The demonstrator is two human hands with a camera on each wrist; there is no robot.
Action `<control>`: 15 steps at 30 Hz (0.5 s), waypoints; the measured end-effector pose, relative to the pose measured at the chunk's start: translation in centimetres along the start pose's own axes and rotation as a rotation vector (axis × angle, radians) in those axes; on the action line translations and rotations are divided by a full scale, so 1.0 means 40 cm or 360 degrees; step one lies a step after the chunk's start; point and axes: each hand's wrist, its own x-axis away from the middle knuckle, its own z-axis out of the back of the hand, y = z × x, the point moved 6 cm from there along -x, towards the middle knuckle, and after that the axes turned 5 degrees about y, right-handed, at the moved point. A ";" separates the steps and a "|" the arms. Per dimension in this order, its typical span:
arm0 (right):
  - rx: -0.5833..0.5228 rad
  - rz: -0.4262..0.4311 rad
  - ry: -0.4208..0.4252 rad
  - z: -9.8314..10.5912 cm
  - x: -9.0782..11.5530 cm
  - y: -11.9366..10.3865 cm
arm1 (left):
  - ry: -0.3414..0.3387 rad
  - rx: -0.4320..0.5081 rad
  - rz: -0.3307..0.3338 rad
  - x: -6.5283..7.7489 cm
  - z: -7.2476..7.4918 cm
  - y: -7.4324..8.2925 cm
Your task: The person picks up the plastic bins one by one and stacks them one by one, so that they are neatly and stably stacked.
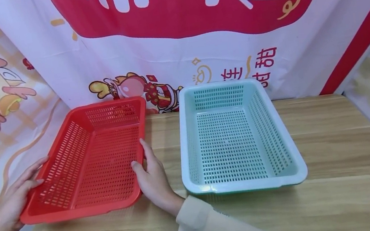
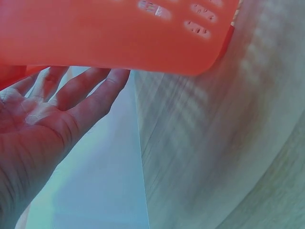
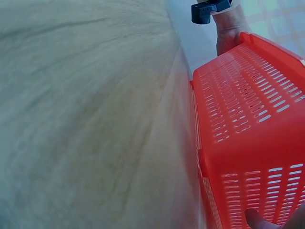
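Observation:
A red slotted plastic basket [image 1: 85, 212] stands on the left part of the table, its inside bare. My left hand [image 1: 14, 200] holds its left rim near the front corner, and in the left wrist view the fingers of the left hand [image 2: 71, 102] reach under that rim. On the opposite side, my right hand [image 1: 155, 179] grips the right rim, thumb over the inner edge. The right wrist view shows the outer wall of the red basket [image 3: 238, 109] from low down, with a fingertip [image 3: 257, 219] at its lower edge.
To the right stands a pale green slotted basket [image 1: 246, 185] of similar shape, nothing inside it. The wood-grain table [image 1: 340, 157] meets a printed cloth [image 1: 162, 55] at the back and another cloth [image 1: 14, 135] at the left. Black straps hang at both wrists.

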 end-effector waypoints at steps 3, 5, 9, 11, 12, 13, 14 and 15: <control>0.0008 -0.0007 -0.0002 0.001 0.002 -0.004 | -0.0001 0.0010 -0.0014 0.002 -0.003 0.001; 0.0009 -0.0010 -0.0001 0.002 0.005 -0.008 | 0.0000 -0.0008 -0.0035 0.004 -0.005 0.005; -0.0029 0.0004 -0.0012 0.005 0.013 -0.024 | 0.0002 -0.0052 -0.0076 0.006 -0.012 0.021; -0.0051 0.0018 -0.0025 0.009 0.017 -0.035 | -0.0010 -0.0052 -0.0072 0.009 -0.018 0.030; -0.0063 0.0029 -0.0036 0.010 0.020 -0.042 | -0.0021 -0.0031 -0.0066 0.011 -0.021 0.035; -0.0077 0.0037 -0.0051 0.011 0.023 -0.048 | -0.0015 -0.0034 -0.0040 0.015 -0.023 0.039; -0.0084 0.0042 -0.0062 0.013 0.026 -0.055 | -0.0029 -0.0015 -0.0030 0.017 -0.026 0.045; -0.0088 0.0047 -0.0075 0.014 0.029 -0.063 | -0.0044 0.0001 -0.0027 0.020 -0.029 0.051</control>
